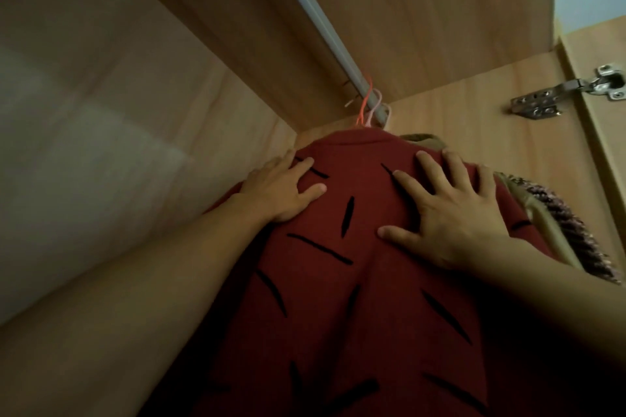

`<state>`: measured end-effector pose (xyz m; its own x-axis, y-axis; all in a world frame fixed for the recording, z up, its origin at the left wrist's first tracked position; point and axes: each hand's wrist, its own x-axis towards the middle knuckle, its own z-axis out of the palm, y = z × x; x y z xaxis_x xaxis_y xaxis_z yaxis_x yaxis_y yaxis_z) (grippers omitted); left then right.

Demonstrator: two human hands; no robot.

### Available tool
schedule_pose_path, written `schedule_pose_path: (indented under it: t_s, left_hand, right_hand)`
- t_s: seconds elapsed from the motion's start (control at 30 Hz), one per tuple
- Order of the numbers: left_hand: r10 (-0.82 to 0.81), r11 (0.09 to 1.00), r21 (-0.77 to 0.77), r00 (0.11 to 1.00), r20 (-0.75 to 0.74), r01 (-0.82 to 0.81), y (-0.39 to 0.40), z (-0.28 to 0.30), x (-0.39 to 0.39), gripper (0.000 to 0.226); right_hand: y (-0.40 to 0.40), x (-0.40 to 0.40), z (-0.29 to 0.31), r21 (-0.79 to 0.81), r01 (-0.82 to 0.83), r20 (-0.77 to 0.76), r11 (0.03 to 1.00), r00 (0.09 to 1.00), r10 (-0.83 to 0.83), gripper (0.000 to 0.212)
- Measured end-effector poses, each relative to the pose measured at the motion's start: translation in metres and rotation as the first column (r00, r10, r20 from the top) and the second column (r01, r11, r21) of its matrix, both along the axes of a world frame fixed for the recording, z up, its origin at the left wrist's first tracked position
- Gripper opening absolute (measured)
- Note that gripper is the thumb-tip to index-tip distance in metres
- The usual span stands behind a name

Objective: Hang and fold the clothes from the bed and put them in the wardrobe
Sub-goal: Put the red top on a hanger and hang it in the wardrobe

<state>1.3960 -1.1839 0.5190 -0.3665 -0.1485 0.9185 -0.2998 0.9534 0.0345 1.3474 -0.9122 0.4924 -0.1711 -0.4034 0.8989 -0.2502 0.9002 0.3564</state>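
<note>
Garment [338,247] on rail [318,20], seemingly

Both hands lie flat, fingers spread, on a red garment [338,281] marked with black dashes. The left hand [281,189] presses its left shoulder, the right hand [450,210] its right. Above the fingertips, hanger hooks [367,108] sit on a grey rail [315,17]. Beyond the right hand hangs a knitted garment [555,213].

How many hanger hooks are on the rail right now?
2 visible: an orange hook and a pink hook, side by side on the rail above the red garment. More may be hidden.
</note>
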Motion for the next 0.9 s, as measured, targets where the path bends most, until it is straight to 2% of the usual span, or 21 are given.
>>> schedule_pose_path:
  t_s: [0.1,0.17,0.3,0.4,0.53,0.67,0.77,0.9]
  left_hand:
    - [-0.040,0.997,0.063,0.991,0.125,0.032,0.011,0.001,-0.030,0.073]
    - [-0.089,0.991,0.108,0.985,0.147,0.073,0.013,-0.002,-0.042,0.071]
    - [-0.179,0.974,0.159,0.980,0.091,0.163,0.008,-0.021,-0.039,0.065]
    - [-0.200,0.975,0.101,0.980,0.004,0.199,0.008,-0.047,-0.027,0.060]
    - [-0.087,0.996,0.005,0.996,0.031,0.087,0.007,-0.105,-0.014,0.066]
    - [0.052,0.998,-0.045,0.996,0.078,-0.049,0.003,-0.156,-0.010,0.068]
    - [0.117,0.992,-0.065,0.977,0.177,-0.107,-0.005,-0.168,-0.017,0.065]
    - [0.121,0.992,-0.006,0.941,0.317,-0.126,-0.006,-0.166,-0.019,0.063]
  right_hand:
    - [0.002,-0.009,-0.001,0.013,0.059,-0.014,0.998,0.998,-0.059,0.094]
    - [0.001,-0.014,-0.002,0.014,0.077,-0.041,0.997,0.996,-0.076,0.095]
    - [0.003,-0.015,-0.009,0.016,0.064,-0.028,0.998,0.998,-0.063,0.097]
    - [0.003,-0.007,-0.022,0.023,0.058,0.001,0.998,0.998,-0.058,0.099]
    - [0.008,0.007,-0.056,0.068,0.061,0.074,0.996,0.995,-0.066,0.098]
    - [0.017,0.010,-0.111,0.139,-0.021,-0.021,0.990,0.999,0.024,0.096]
    - [0.030,0.000,-0.136,0.161,-0.014,-0.040,0.987,0.999,0.021,0.093]
    - [0.035,-0.006,-0.140,0.175,0.055,-0.019,0.983,0.998,-0.052,0.095]
